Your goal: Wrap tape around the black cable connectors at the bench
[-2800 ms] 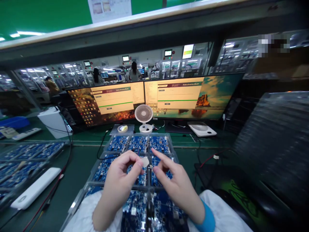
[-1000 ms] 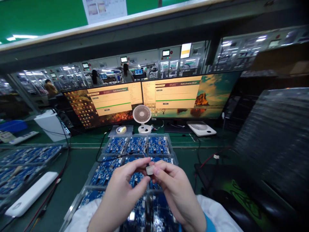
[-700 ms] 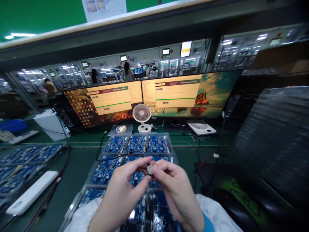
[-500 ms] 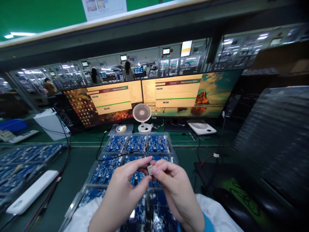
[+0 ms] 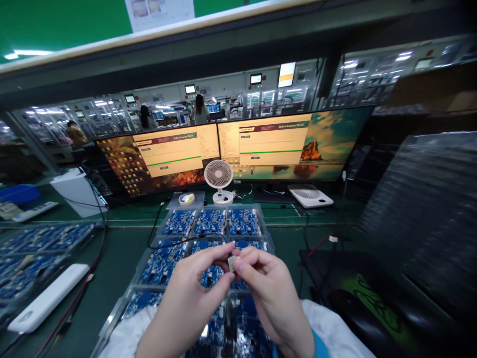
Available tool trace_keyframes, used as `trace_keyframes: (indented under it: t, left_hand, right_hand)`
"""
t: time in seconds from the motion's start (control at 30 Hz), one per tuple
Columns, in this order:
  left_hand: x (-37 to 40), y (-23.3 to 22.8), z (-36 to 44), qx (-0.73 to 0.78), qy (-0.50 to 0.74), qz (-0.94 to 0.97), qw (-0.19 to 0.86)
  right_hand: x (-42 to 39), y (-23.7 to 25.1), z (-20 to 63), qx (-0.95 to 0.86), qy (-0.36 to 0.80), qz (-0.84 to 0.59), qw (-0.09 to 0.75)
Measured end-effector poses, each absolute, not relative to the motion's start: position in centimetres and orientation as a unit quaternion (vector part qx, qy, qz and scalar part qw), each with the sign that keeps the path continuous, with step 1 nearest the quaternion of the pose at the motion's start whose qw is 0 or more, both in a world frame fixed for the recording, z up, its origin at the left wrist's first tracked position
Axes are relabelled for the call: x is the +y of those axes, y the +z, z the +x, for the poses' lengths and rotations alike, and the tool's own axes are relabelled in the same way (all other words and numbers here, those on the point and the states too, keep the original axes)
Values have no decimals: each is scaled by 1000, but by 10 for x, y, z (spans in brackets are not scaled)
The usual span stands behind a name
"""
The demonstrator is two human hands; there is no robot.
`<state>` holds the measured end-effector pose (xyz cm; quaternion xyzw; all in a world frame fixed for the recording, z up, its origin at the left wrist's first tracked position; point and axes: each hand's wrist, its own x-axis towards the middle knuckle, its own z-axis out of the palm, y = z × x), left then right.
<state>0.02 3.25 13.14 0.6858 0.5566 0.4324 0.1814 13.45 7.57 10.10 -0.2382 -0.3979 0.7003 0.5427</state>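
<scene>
A small white connector [image 5: 231,263] sits between the fingertips of both hands, above the middle of a clear plastic tray [image 5: 265,219]. A dark cable [image 5: 175,244] comes in from the left and runs up to it. My left hand [image 5: 194,288] is closed in a loose pinch, with index finger and thumb at the connector's left side. My right hand [image 5: 270,291] pinches the connector from the right between thumb and fingers. Beneath the hands, blue circuit boards [image 5: 244,221] lie in the tray's compartments, partly hidden by the hands.
Two monitors [image 5: 160,159] stand behind a small white fan [image 5: 219,175]. To the left lie another tray of boards [image 5: 40,238] and a long white device [image 5: 50,298] with wires. Wrapped stacked material [image 5: 428,219] rises at right, beside a dark mat [image 5: 316,268].
Both hands stay almost in place, still at the connector. The connector looks very slightly turned between the fingertips.
</scene>
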Motion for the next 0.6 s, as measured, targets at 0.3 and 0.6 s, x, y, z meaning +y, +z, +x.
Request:
trace_keyframes:
  t: [0.3,0.6]
  left_hand:
    - [31,128,-2,537,440,701,164]
    - [35,129,1,543,435,697,173]
  right_hand:
    - [76,100,134,-399,694,-250,545]
    - [75,95,133,-403,684,-245,556]
